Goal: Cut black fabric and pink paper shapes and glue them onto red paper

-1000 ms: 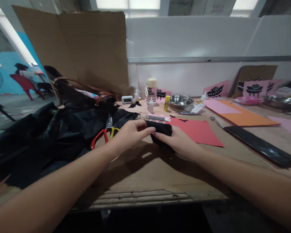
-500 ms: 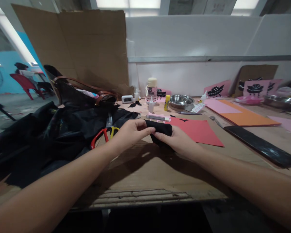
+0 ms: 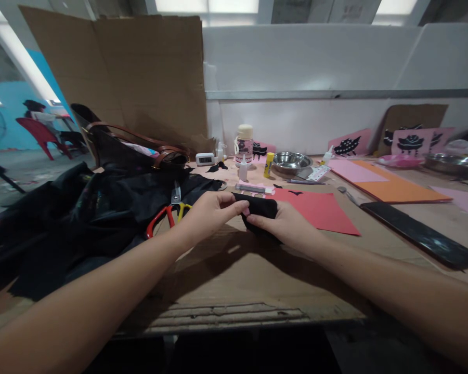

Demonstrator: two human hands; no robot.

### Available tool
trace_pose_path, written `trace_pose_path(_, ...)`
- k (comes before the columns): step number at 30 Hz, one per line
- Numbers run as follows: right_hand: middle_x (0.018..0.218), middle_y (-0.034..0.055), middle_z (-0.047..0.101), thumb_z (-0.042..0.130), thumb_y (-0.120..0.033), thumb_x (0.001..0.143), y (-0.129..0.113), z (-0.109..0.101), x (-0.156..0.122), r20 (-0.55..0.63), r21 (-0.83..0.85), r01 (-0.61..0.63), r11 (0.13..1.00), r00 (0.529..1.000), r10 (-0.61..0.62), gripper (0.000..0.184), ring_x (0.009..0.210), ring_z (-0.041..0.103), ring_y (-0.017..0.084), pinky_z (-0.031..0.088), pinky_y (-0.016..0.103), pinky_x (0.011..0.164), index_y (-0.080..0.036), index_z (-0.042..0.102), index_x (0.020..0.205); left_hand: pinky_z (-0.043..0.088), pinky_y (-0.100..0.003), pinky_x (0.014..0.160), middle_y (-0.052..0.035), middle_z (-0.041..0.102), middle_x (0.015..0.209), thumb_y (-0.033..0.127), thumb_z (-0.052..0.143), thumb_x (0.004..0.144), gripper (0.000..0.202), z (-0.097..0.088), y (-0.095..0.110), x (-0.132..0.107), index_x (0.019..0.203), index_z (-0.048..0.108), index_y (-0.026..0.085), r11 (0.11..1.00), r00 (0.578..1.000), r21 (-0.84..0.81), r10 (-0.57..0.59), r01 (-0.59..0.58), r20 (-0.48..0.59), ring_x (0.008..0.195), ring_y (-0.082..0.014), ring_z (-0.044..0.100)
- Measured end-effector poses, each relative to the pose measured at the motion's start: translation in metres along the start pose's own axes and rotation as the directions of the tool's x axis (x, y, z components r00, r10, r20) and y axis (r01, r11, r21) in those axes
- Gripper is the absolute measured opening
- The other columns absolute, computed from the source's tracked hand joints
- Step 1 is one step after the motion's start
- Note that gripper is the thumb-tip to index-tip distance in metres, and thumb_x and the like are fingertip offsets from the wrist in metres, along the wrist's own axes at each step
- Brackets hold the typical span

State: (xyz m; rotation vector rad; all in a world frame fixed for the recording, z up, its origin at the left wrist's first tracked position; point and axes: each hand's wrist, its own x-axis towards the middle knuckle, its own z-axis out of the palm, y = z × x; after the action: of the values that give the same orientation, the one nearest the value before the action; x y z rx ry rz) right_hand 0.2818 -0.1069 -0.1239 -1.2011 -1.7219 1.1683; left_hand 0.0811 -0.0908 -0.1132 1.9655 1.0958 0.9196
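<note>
Both my hands meet at the middle of the table on a small folded piece of black cloth (image 3: 260, 206). My left hand (image 3: 210, 213) pinches its left edge with thumb and fingers closed. My right hand (image 3: 284, 224) grips it from the right and below, fingers curled around it. The cloth is held just above the brown table (image 3: 234, 280), at the near corner of a red paper sheet (image 3: 320, 210). Red and yellow scissors (image 3: 167, 215) lie just left of my left hand.
A heap of black fabric (image 3: 81, 218) and a brown-handled bag (image 3: 132, 150) fill the left. Glue bottles (image 3: 243, 169), a jar, a glue stick and a steel bowl (image 3: 291, 162) stand behind. Orange paper (image 3: 393, 187) and a black strip (image 3: 421, 234) lie at right. Cardboard stands at the back.
Almost nothing has moved; my fingers have shifted slightly on the black cloth, which stays held in the same spot.
</note>
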Motion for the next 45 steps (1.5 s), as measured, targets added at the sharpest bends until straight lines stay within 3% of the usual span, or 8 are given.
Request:
trace_pose_path(4,0.071,-0.0017,0.066,0.074,-0.035,0.083,-0.001,0.000,0.000,-0.007,0.006,-0.006,1.000,1.000,0.006,0.017,0.062,0.055,0.014,0.042,0.028,0.061,-0.018,0.072,0.084,0.047,-0.029,0.085,-0.0019,0.076,0.087,0.053,0.055,0.094,0.040,-0.001,0.001,0.001,0.082,0.075,0.020,0.999,0.999,-0.045,0.030,-0.029,0.022,0.088,-0.0187,0.066)
trace_pose_path(10,0.081,0.0023,0.073,0.074,-0.032,0.084,-0.001,-0.001,0.000,-0.010,0.039,0.018,0.999,1.000,-0.017,0.015,0.071,0.063,0.016,0.046,0.028,0.065,-0.017,0.072,0.088,0.040,-0.026,0.064,0.0028,0.063,0.070,0.052,0.072,0.082,0.035,0.001,-0.003,0.002,0.074,0.064,0.019,0.999,1.000,-0.051,0.004,-0.004,-0.007,0.067,-0.0143,0.056)
trace_pose_path(14,0.080,0.0028,0.073,0.071,-0.040,0.088,0.002,-0.002,0.000,0.035,0.072,0.032,0.997,0.999,-0.034,0.023,0.071,0.064,0.016,0.046,0.027,0.063,-0.017,0.072,0.086,0.038,-0.026,0.063,0.0032,0.060,0.069,0.051,0.069,0.084,0.035,0.002,-0.002,0.000,0.074,0.063,0.018,0.998,1.000,-0.065,0.005,-0.005,0.003,0.066,-0.0136,0.054)
trace_pose_path(19,0.085,0.0037,0.074,0.069,-0.053,0.089,0.004,-0.001,0.000,0.055,0.113,0.041,0.993,0.997,-0.048,0.035,0.074,0.065,0.017,0.048,0.027,0.063,-0.019,0.071,0.096,0.044,-0.028,0.071,0.0006,0.066,0.077,0.049,0.064,0.088,0.032,0.001,-0.001,0.000,0.079,0.067,0.018,0.995,0.999,-0.091,0.041,-0.039,0.025,0.074,-0.0158,0.059)
trace_pose_path(24,0.079,0.0032,0.073,0.068,-0.054,0.090,-0.001,0.000,-0.003,0.052,0.114,0.026,0.993,0.998,-0.032,0.036,0.068,0.064,0.016,0.046,0.026,0.059,-0.019,0.070,0.094,0.047,-0.030,0.084,-0.0029,0.072,0.091,0.051,0.054,0.094,0.036,0.001,-0.005,0.002,0.090,0.071,0.019,0.990,0.997,-0.122,0.073,-0.069,0.034,0.089,-0.0191,0.064)
trace_pose_path(29,0.079,0.0026,0.071,0.069,-0.045,0.090,0.000,-0.001,-0.002,0.037,0.048,0.044,0.998,0.998,-0.045,0.028,0.068,0.061,0.016,0.044,0.027,0.059,-0.017,0.070,0.088,0.045,-0.028,0.073,0.0005,0.069,0.081,0.050,0.068,0.086,0.031,0.002,-0.004,0.001,0.082,0.069,0.019,0.994,0.999,-0.103,0.036,-0.034,0.022,0.077,-0.0164,0.061)
trace_pose_path(34,0.081,0.0036,0.071,0.069,-0.040,0.089,0.000,-0.002,-0.001,0.049,-0.010,0.034,0.999,0.998,-0.034,0.023,0.071,0.062,0.018,0.045,0.029,0.063,-0.017,0.072,0.089,0.039,-0.026,0.064,0.0034,0.062,0.066,0.049,0.069,0.085,0.034,0.001,0.001,-0.001,0.071,0.068,0.019,0.997,1.000,-0.071,0.005,-0.005,0.001,0.065,-0.0135,0.054)
trace_pose_path(45,0.083,0.0038,0.072,0.065,-0.051,0.092,-0.002,-0.001,-0.003,0.067,0.011,0.035,0.999,0.997,-0.036,0.033,0.069,0.060,0.017,0.044,0.028,0.060,-0.019,0.070,0.098,0.050,-0.031,0.089,-0.0044,0.077,0.092,0.059,0.055,0.093,0.046,0.000,-0.001,0.000,0.086,0.076,0.019,0.993,0.999,-0.104,0.047,-0.046,0.009,0.092,-0.0220,0.068)
